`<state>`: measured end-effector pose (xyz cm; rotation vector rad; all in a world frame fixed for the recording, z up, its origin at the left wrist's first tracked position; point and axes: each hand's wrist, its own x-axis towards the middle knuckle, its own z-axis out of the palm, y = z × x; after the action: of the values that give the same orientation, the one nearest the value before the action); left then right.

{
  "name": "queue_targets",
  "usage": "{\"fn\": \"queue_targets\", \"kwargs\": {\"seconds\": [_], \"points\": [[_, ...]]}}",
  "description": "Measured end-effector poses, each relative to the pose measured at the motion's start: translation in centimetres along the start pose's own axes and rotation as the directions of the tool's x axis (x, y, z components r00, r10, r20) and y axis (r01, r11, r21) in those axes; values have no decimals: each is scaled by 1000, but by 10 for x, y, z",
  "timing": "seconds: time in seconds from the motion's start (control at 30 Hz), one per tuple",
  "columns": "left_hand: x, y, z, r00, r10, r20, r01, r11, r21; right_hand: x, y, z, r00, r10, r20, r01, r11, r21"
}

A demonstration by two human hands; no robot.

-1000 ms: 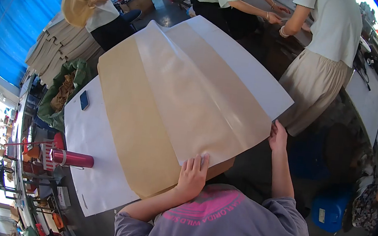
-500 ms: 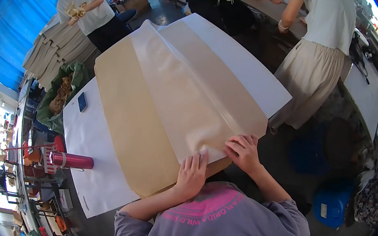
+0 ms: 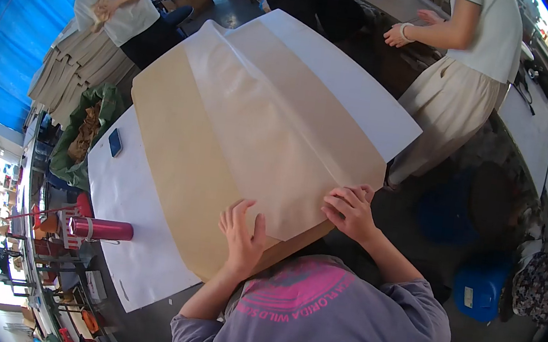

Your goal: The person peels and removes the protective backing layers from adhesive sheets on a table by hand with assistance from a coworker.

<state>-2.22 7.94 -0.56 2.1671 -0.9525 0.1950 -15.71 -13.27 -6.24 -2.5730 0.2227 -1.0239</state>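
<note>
A glossy pale sheet (image 3: 270, 150) lies on a stack of tan paper sheets (image 3: 174, 152), with a raised fold running lengthwise along it. At its near right corner, my right hand (image 3: 351, 211) has its fingers curled and pressed together on the sheet's edge. My left hand (image 3: 242, 232) is open, fingers apart, over the tan paper beside the pale sheet's near left edge. It appears to hold nothing. Under the stack, a white board (image 3: 125, 187) sticks out on both sides.
A pink bottle (image 3: 102, 229) and a phone (image 3: 115, 143) lie on the white board at left. Beyond are a green sack (image 3: 91, 128) and stacked sheets (image 3: 78, 68). A blue bucket (image 3: 478, 288) stands on the floor at right. Three people (image 3: 461, 91) stand around the table.
My left hand has lifted off the pale sheet's near edge and moved left, its fingers spreading. The right hand stays at the corner. The person at right has raised their hands.
</note>
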Motion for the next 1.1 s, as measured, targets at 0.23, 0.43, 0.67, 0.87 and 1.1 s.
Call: {"fn": "queue_targets", "kwargs": {"seconds": [0.23,0.43,0.67,0.87,1.1], "points": [[17,-40,7,965,208,159,-249,919,306,-23,15,5,999,-42,-34,43,999,32],[23,-45,9,977,38,209,-76,982,175,-51,28,23,884,395,-248,-261,860,439],[26,-40,-10,999,-30,-15,30,999,-27,-61,19,0,940,266,-214,-201,938,281],[-36,-62,-62,999,46,-8,-44,986,161,-94,-4,-16,840,251,481,-451,816,361],[-108,-57,-64,984,-102,147,47,939,339,-95,-29,5,759,61,648,-495,700,514]]}}
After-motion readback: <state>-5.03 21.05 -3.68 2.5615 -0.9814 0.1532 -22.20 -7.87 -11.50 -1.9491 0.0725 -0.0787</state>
